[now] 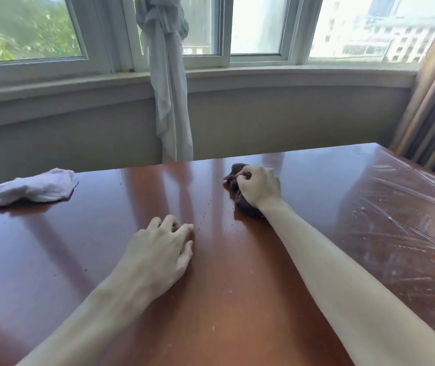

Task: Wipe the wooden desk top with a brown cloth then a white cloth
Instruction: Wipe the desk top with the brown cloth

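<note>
A glossy reddish wooden desk top [105,247] fills the lower view. My right hand [260,186] grips a bunched brown cloth [239,170] near the desk's far edge, right of centre; most of the cloth is hidden under the hand. My left hand [161,249] rests on the wood in the middle, fingers spread and lightly bent, holding nothing. A crumpled white cloth [32,187] lies at the far left corner, apart from both hands. Small dark crumbs dot the wood between the two hands.
Scratched, wrinkled clear film [401,220] covers the desk's right part. Behind the desk a knotted pale curtain [170,101] hangs before the window sill [290,75]. A striped brown curtain [433,114] hangs at the far right.
</note>
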Available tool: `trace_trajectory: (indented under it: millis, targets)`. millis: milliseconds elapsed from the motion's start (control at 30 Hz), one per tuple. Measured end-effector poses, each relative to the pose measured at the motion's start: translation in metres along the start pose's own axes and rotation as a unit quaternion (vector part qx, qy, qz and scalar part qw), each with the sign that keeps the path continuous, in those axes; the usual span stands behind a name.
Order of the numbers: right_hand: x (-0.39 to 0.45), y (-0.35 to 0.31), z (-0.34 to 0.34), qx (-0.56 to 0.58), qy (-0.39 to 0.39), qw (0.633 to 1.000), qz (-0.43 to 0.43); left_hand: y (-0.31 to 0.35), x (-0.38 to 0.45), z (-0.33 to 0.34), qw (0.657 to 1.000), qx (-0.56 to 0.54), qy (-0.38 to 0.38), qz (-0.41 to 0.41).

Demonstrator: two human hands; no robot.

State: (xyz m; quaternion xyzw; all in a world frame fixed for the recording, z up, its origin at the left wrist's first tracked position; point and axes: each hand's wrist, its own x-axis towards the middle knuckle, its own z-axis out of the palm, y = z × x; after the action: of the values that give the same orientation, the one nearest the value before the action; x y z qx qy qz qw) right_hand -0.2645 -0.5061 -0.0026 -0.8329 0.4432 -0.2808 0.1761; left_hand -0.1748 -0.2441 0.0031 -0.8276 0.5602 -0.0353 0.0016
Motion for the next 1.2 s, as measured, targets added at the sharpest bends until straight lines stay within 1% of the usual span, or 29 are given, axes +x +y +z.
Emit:
trace_trajectory:
  millis: [67, 100, 167, 233, 333, 400, 500, 733, 933, 1033, 1200]
  targets:
    - [0.042, 0.001, 0.015, 0.003, -0.002, 1.0, 0.009, -0.015, 0.023, 0.006, 1.0, 0.013, -0.007, -0.015]
    - [0.062, 0.002, 0.021, 0.004, -0.002, 1.0, 0.016, -0.02, 0.032, 0.008, 1.0, 0.013, 0.002, -0.022]
    - [0.096, 0.004, 0.032, 0.003, 0.004, 1.0, 0.026, -0.028, 0.043, 0.016, 0.999, -0.012, 0.009, -0.051]
    - [0.12, 0.008, 0.04, 0.004, 0.007, 0.999, 0.036, -0.032, 0.049, 0.024, 0.998, -0.019, -0.032, -0.058]
    - [0.129, 0.013, 0.044, -0.003, 0.002, 0.999, 0.037, -0.03, 0.055, 0.025, 0.996, -0.02, -0.062, -0.059]
    - [0.117, 0.015, 0.041, -0.003, 0.002, 1.0, 0.029, -0.031, 0.057, 0.029, 0.995, -0.022, -0.074, -0.062]
    - [0.077, 0.016, 0.025, -0.001, -0.007, 1.0, 0.015, -0.035, 0.061, 0.03, 0.994, -0.03, -0.083, -0.065]
    - [-0.077, 0.021, -0.038, 0.029, -0.069, 0.996, -0.047, -0.033, 0.062, 0.03, 0.992, -0.059, -0.085, -0.075]
    - [-0.194, 0.021, -0.077, 0.061, -0.073, 0.992, -0.082, -0.03, 0.052, 0.022, 0.99, -0.078, -0.08, -0.085]
    - [-0.201, 0.021, -0.079, 0.068, -0.065, 0.992, -0.081, -0.031, 0.053, 0.021, 0.991, -0.076, -0.077, -0.083]
    - [-0.147, 0.022, -0.061, 0.058, -0.045, 0.995, -0.063, -0.025, 0.042, 0.016, 0.991, -0.077, -0.07, -0.085]
